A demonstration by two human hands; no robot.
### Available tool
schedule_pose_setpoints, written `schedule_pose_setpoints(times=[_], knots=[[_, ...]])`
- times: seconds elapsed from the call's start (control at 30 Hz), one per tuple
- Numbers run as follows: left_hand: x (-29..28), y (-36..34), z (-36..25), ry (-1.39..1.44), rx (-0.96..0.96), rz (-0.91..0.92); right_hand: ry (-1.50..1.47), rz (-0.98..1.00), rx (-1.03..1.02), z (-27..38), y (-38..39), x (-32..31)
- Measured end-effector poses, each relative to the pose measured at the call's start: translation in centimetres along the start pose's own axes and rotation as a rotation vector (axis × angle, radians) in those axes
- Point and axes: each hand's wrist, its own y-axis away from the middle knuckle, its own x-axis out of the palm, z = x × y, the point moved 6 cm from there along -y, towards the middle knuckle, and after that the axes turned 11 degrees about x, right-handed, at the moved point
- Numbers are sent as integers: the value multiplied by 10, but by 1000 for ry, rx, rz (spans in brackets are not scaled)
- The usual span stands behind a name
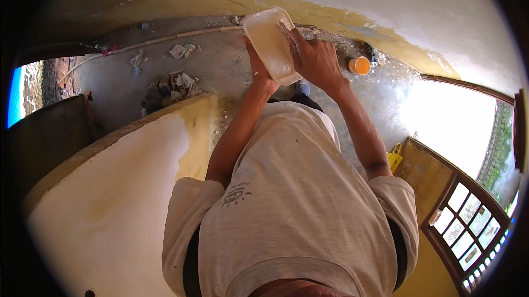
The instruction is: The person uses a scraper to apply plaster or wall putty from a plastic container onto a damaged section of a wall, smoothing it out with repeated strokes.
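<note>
A pale rectangular plastic tub (271, 49) with rounded corners is held up in front of me, tilted, with a cream-coloured coating or paste inside. My left hand (262, 75) grips its left side and lower corner, the thumb along the wall. Over the tub's right edge reaches my right hand (319, 61), its fingers bent toward the inside. Something pale shows at these fingertips; whether it is a thin tool or smeared paste I cannot make out.
An orange bucket (359, 65) stands on the floor by the patchy wall (352, 7). Crumpled rags and bags (171, 88) lie to the left, near a long pole (182, 35). A half-height wall (132, 170) is at my left, a doorway and paned window (468, 228) at right.
</note>
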Motion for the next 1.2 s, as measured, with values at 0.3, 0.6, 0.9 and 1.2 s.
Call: schedule_pose_setpoints(times=[0.3, 0.6, 0.9, 1.2], knots=[[25, -2, 29, 103, 0, 45, -172, -129, -13, -49, -1, -46], [35, -12, 56, 216, 29, 44, -313, -117, 36, -70, 37, -27], [67, -5, 75, 146, -31, 112, -81, -1, 60, -106, 16, -61], [99, -6, 107, 151, 2, 160, -208, -28, 48, -138, 5, -83]])
